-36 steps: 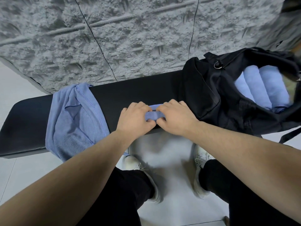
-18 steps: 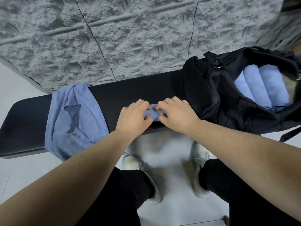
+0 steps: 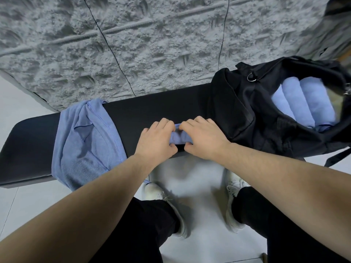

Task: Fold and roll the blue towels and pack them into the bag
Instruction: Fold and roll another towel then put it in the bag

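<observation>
Head view: left hand [image 3: 154,138] and right hand [image 3: 204,137], palms down, fingers curled around rolled blue towel [image 3: 178,136].

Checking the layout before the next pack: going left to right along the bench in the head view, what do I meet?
Loose blue towels → left hand → towel roll → right hand → black bag → rolled towels inside.

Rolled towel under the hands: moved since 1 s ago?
Yes. The rolled towel and both hands have moved away from the bench front edge, toward the wall.

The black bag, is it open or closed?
Open. The black bag gapes at the top, and rolled blue towels show inside.
</observation>
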Available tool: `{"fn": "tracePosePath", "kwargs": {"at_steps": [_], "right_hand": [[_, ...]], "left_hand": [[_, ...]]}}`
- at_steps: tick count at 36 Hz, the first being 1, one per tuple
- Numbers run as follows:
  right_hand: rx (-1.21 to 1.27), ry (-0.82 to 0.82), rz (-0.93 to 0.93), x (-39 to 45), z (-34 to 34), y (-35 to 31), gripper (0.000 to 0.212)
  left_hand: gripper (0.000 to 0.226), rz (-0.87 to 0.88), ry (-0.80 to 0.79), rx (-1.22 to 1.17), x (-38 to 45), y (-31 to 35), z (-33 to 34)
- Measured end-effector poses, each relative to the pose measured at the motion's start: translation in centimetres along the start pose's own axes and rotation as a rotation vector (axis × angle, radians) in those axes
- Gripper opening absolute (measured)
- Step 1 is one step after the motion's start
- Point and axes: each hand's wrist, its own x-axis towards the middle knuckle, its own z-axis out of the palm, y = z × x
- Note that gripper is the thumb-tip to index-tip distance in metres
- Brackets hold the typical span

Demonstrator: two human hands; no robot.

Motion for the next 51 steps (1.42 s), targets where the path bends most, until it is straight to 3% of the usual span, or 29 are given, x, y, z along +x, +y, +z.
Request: {"fn": "tracePosePath", "kwargs": {"at_steps": [11,16,18,22,25,31,35,42,51], "right_hand": [[0.036,-0.055,0.013,-0.3,-0.3,-0.4,0.033],[0.031,-0.067,0.05,0.0,-0.1,-0.3,0.029],[0.004,-0.047,0.053,0.1,0.0,-0.2,0.034],[-0.048,-0.019,0.044,0.0,0.1,-0.3,0.063],[-0.012,-0.011,0.079,0.0,0.4,-0.2,0.045],[0.055,0.036,0.087,0.1,0.5,0.5,0.024],[0.038,0.124,0.071,0.3,0.7,1.0,0.029],[-0.017,0.003,0.047,0.1,0.6,1.1,0.055],[0.037,-0.053,0.069,0.2,0.0,0.6,0.046]], "left_hand": [[0.016,-0.055,-0.071,-0.042,0.0,0.6,-0.6],[0.021,-0.058,-0.056,-0.041,0.2,0.5,-0.4],[0.025,-0.054,-0.053,-0.026,0.2,0.4,-0.4],[0.031,-0.074,-0.048,-0.028,0.3,0.3,-0.3],[0.039,-0.09,-0.021,-0.087,0.3,0.3,-0.5],[0.019,-0.115,0.043,-0.095,0.4,0.0,-0.7],[0.025,-0.1,0.075,-0.032,0.3,-0.2,-0.6],[0.049,-0.078,-0.045,-0.004,0.1,-0.4,-0.5],[0.055,-0.035,-0.059,0.047,0.3,-0.7,0.0]]}}
